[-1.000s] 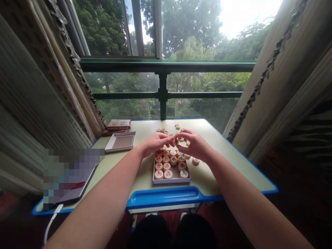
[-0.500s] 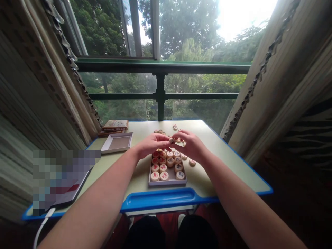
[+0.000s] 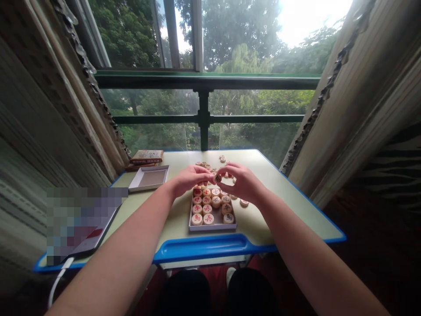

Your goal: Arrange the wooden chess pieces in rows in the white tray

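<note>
Between my two hands a round xiangqi piece (image 3: 217,178) with a dark character is pinched, its face turned toward me. My left hand (image 3: 192,179) has its fingertips on the piece's left edge. On the other side, my right hand (image 3: 239,177) grips it with thumb and fingers. Below them lies a shallow white box (image 3: 213,228) filled with rows of pieces, red characters on the left and dark ones on the right. A gap shows in its two front rows, between a red soldier piece (image 3: 208,219) and a dark horse piece (image 3: 228,218). My hands hide the box's far end.
Loose pieces lie beyond my hands, and one piece (image 3: 244,202) sits right of the box. At left are an open box lid (image 3: 149,177), stacked boxes (image 3: 147,156) and a blurred device (image 3: 88,228) with a white cable (image 3: 59,281). A blue trough (image 3: 204,248) edges the table.
The held piece has been turned so its face shows more plainly. Both hands stay almost in place above the box's far end. The view has shifted slightly.
</note>
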A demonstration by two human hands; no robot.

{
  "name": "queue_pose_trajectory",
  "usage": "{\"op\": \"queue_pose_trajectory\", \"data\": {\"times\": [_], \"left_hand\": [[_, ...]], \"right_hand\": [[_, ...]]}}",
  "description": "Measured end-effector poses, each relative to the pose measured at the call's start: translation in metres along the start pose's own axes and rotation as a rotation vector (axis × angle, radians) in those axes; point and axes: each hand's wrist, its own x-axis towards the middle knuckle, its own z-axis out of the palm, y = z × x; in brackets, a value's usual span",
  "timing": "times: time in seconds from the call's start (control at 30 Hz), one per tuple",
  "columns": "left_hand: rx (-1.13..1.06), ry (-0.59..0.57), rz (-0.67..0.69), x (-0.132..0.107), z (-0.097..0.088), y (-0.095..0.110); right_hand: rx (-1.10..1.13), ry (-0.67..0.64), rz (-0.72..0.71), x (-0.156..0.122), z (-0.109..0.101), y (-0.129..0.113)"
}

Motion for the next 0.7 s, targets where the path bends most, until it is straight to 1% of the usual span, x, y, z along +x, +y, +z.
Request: {"op": "queue_pose_trajectory", "data": {"times": [0.07,0.1,0.17,0.23,0.27,0.33,0.4,0.47,0.6,0.7], "left_hand": [[0.0,0.004,0.006,0.0,0.0,0.0],[0.003,0.029,0.015,0.0,0.001,0.0],[0.011,0.108,0.041,0.001,0.002,0.0],[0.014,0.158,0.054,0.002,0.002,0.0],[0.018,0.158,0.052,0.002,0.003,0.0],[0.036,0.12,0.044,0.002,0.003,0.0],[0.06,0.076,0.034,0.001,0.004,0.0],[0.062,0.06,0.024,0.0,0.004,0.0],[-0.004,0.113,0.016,0.001,0.002,-0.001],[-0.033,0.129,0.025,0.002,0.002,-0.001]], "right_hand": [[0.031,-0.054,0.03,0.0,-0.004,-0.003],[0.044,-0.105,0.051,0.0,-0.007,-0.005],[0.061,-0.247,0.088,0.0,-0.012,-0.011],[0.068,-0.392,0.103,0.0,-0.016,-0.016],[0.07,-0.452,0.101,-0.001,-0.017,-0.019],[0.073,-0.535,0.093,-0.001,-0.017,-0.023],[0.068,-0.571,0.094,-0.002,-0.015,-0.025],[0.058,-0.578,0.102,-0.002,-0.014,-0.026],[0.034,-0.595,0.114,-0.002,-0.013,-0.026],[0.026,-0.637,0.13,-0.001,-0.014,-0.026]]}}
